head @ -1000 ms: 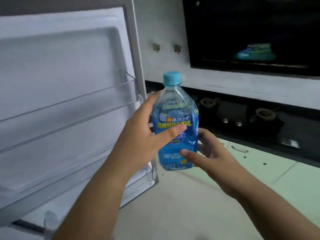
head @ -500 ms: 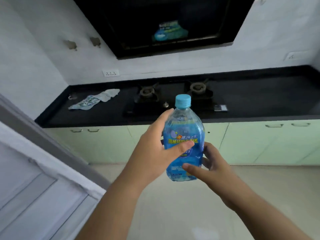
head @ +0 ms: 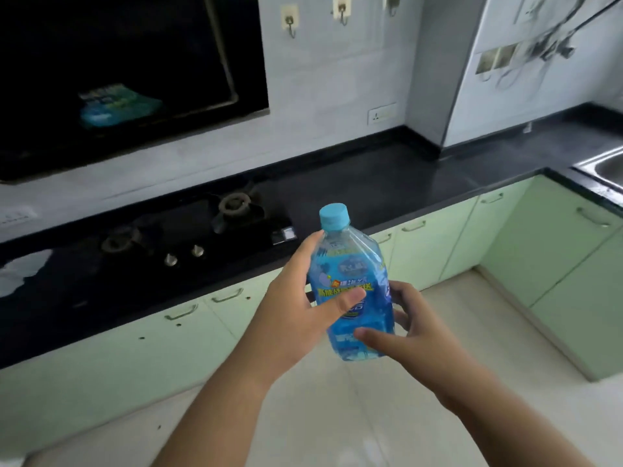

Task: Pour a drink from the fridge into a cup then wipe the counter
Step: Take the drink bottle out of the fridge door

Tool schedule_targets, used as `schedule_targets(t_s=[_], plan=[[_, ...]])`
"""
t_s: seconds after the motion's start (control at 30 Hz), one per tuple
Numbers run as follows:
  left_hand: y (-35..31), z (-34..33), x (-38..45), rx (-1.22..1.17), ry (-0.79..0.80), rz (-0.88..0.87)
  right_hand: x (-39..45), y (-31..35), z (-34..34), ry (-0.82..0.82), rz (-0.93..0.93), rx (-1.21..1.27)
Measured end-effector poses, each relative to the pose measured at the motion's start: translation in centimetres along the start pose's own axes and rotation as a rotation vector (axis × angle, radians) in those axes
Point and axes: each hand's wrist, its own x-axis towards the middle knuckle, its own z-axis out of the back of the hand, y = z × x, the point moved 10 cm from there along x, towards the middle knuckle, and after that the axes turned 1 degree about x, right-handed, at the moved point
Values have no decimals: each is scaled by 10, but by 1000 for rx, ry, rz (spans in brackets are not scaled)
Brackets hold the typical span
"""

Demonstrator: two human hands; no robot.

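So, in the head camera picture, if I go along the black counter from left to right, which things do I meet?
Pale cloth → left burner → two stove knobs → right burner → bare black counter → steel sink at the right edge.

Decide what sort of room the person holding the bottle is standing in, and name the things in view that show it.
Most likely a home kitchen. A gas hob with burners and knobs is set into a black counter, pale green cabinets run beneath it, and the corner of a steel sink shows at the right edge.
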Motion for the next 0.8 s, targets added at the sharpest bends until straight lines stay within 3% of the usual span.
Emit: schedule_targets(t_s=[0.37, 0.8], plan=[[7, -110, 154, -110, 348, -56, 67, -14, 121, -304, -97, 20], [24, -157, 384, -160, 584, -164, 242, 8, 202, -542, -158, 58]])
